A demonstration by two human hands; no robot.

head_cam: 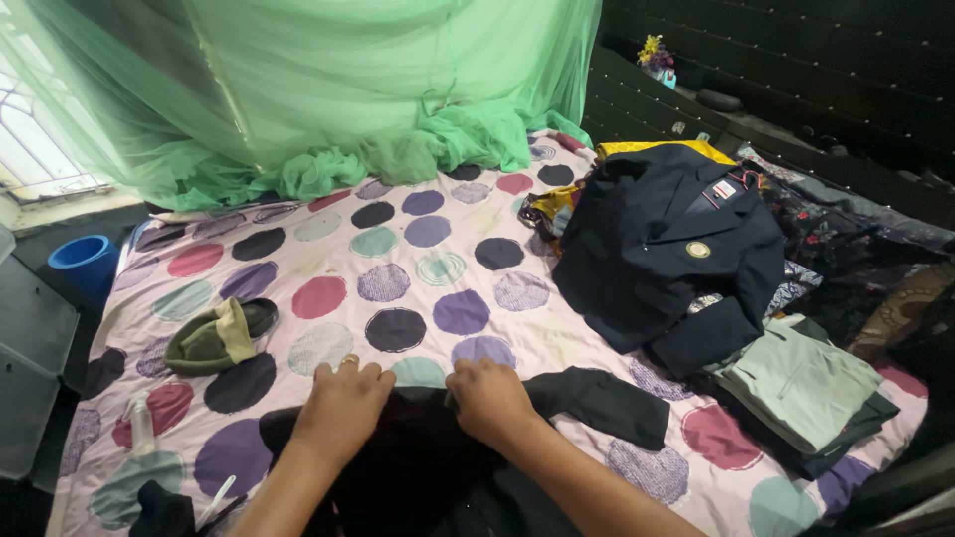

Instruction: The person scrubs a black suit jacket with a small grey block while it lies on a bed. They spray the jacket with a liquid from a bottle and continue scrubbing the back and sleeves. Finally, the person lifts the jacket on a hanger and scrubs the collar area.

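Both hands press down on a black garment (418,467) spread at the near edge of a polka-dot bedsheet (398,268), the left hand (343,403) and right hand (487,398) gripping its upper edge side by side. A navy blazer (667,249) lies beyond the garment to its right, folded green clothes (801,383) nearer on that side, and a rolled olive cloth (214,338) to its left.

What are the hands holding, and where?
Both the left hand and right hand press on the black garment at its top edge; a closed grip cannot be told.

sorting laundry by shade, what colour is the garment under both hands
Black garment, seen in the head view.
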